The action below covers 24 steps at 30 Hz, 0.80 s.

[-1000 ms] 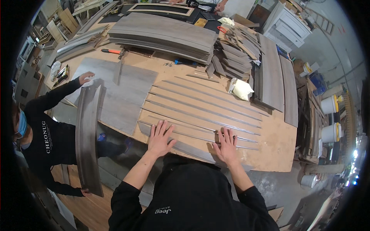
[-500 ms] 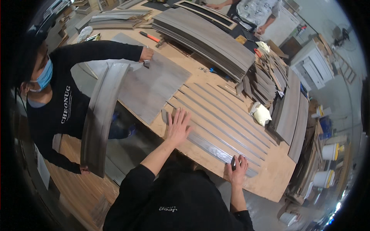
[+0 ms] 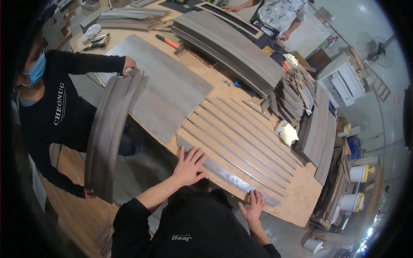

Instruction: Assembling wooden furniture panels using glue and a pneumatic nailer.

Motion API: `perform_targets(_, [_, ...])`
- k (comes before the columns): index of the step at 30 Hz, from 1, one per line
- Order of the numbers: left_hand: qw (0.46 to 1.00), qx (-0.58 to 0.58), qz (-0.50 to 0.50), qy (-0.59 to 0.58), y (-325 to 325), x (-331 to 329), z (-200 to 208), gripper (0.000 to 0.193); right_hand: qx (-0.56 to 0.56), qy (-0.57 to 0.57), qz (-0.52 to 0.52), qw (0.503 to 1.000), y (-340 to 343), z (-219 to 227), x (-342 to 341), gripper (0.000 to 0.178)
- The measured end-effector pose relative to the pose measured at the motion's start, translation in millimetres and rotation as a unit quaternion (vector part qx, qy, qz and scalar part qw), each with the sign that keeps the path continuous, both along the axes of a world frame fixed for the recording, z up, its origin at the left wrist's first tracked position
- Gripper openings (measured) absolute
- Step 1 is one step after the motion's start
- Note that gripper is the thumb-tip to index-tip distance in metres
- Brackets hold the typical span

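Observation:
A wide grey strip (image 3: 223, 172) with a shiny patch lies along the near edge of the plywood table. My left hand (image 3: 189, 165) rests near its left end, fingers spread and holding nothing. Towards its right end, my right hand (image 3: 254, 207) touches the strip with fingers stretched and thumb apart. Whether something small sits under those fingers is hidden. Beyond the strip, several thin grey slats (image 3: 241, 139) lie roughly parallel with gaps between them. A large flat grey panel (image 3: 165, 86) lies just left of the slats.
At left, a co-worker holds a curved grey panel (image 3: 109, 133) beside the table (image 3: 297, 210). A stack of curved boards (image 3: 228, 47), a hammer (image 3: 167, 41), offcuts (image 3: 286, 101) and a pale cloth-like bundle (image 3: 287, 133) lie farther back. Another person stands at the far side.
Both my hands have come nearer to me, and the wide strip now lies farther from the slats. The dark object at my right hand no longer shows. The co-worker's hand moved to the curved panel's top.

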<state>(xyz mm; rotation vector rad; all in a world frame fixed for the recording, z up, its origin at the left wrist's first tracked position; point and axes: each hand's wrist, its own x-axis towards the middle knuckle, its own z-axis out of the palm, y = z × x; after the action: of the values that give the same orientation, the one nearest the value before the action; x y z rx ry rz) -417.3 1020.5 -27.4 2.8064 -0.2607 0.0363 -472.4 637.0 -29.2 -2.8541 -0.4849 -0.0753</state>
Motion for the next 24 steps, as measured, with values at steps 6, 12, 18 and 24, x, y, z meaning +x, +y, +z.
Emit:
perform_targets(6, [0.986,0.009,-0.145,-0.079,36.1,-2.5,-11.1,0.055,0.001,-0.038,-0.012,0.999,-15.7,4.5,7.0,0.073])
perform_targets(12, [0.982,-0.027,-0.171,0.082,47.1,39.3,-9.5,0.036,0.011,0.102,0.017,0.995,-22.8,31.4,26.8,0.062])
perform_targets(18, [0.994,-0.087,-0.025,-0.059,25.0,51.3,-15.9,0.043,0.042,-0.029,-0.111,0.993,-28.5,4.8,58.1,0.048])
perform_targets(24, [0.998,-0.010,0.045,-0.048,18.0,34.2,-26.0,0.066,-0.053,0.002,-0.083,0.995,22.3,-14.1,54.6,0.062])
